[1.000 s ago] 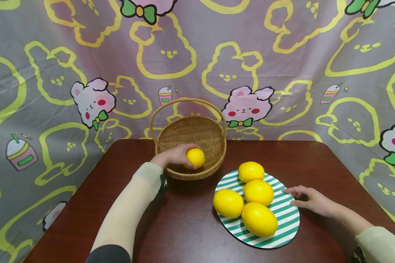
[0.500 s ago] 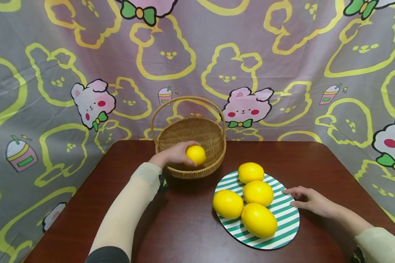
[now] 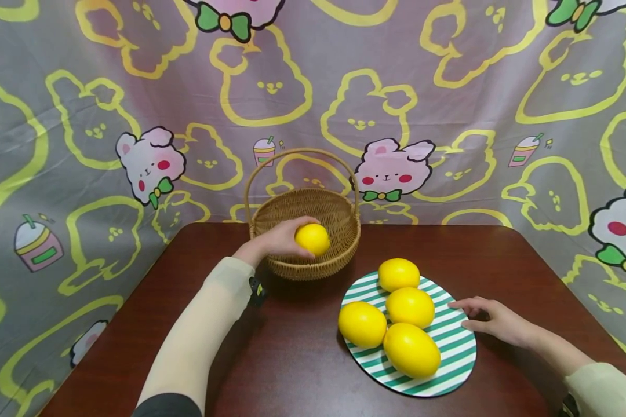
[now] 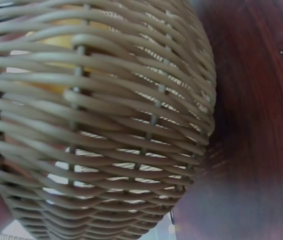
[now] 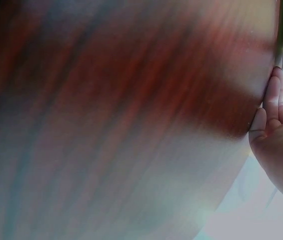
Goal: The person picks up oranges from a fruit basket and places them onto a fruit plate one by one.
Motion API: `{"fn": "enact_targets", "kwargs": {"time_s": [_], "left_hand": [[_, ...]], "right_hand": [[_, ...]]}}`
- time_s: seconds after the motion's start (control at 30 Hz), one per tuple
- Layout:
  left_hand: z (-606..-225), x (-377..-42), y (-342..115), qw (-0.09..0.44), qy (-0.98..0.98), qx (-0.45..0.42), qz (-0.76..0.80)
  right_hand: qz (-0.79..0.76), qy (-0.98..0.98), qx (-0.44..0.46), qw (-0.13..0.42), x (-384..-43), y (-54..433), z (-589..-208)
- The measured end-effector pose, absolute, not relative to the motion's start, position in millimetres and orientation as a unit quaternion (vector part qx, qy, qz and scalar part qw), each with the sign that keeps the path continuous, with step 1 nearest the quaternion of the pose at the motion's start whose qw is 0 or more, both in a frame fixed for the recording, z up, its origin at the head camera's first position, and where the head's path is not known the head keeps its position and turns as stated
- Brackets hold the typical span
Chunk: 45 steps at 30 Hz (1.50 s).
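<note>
In the head view my left hand (image 3: pixel 288 238) grips a yellow lemon (image 3: pixel 313 240) at the mouth of the wicker basket (image 3: pixel 318 270), above its front rim. The left wrist view looks through the basket weave (image 4: pixel 116 110), with blurred yellow behind it; most of that hand is hidden there. Several lemons (image 3: pixel 411 350) lie on an oval green-and-white striped plate (image 3: pixel 456 359) to the right of the basket. My right hand (image 3: pixel 501 321) rests its index finger and thumb on the plate's right rim; in the right wrist view its fingers (image 5: pixel 274 95) touch the plate edge.
The basket stands near the back of a dark reddish-brown table (image 3: pixel 292 359), its tall handle (image 3: pixel 305 150) arching overhead. Behind and beside the table hangs a curtain (image 3: pixel 313 69) printed with yellow outlines and bunnies.
My left hand has raised the lemon a little, up and slightly to the right. The basket and its handle have shifted slightly. My right hand stays at the plate rim.
</note>
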<state>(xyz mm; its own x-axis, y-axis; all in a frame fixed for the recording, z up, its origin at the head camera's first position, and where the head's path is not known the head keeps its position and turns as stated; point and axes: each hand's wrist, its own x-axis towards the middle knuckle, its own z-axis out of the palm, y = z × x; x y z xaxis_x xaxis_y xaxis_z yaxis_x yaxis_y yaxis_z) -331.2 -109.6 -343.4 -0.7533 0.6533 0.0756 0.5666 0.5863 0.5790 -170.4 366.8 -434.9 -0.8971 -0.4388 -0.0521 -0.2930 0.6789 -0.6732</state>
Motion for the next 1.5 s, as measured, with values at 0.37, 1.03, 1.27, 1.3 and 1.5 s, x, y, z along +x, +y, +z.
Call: {"fn": "enact_targets", "kwargs": {"time_s": [0.37, 1.03, 1.27, 1.3, 1.5], "left_hand": [[-332.3, -315.2, -105.6, 0.031, 0.879, 0.343, 0.329], [-307.8, -273.0, -72.4, -0.035, 0.823, 0.448, 0.347], [-305.5, -259.1, -54.7, -0.005, 0.804, 0.486, 0.344], [-306.2, -257.9, -51.8, 0.002, 0.801, 0.489, 0.345], [-311.8, -253.4, -30.6, 0.031, 0.777, 0.526, 0.345]], "right_hand": [[-0.349, 0.908, -0.206, 0.102, -168.5, 367.9, -436.5], [-0.351, 0.905, -0.218, 0.104, -173.1, 370.2, -435.7], [-0.361, 0.898, -0.230, 0.098, -174.3, 370.0, -436.0], [-0.362, 0.897, -0.235, 0.096, -174.3, 369.9, -435.9], [-0.363, 0.894, -0.249, 0.087, -174.3, 369.6, -434.9]]}}
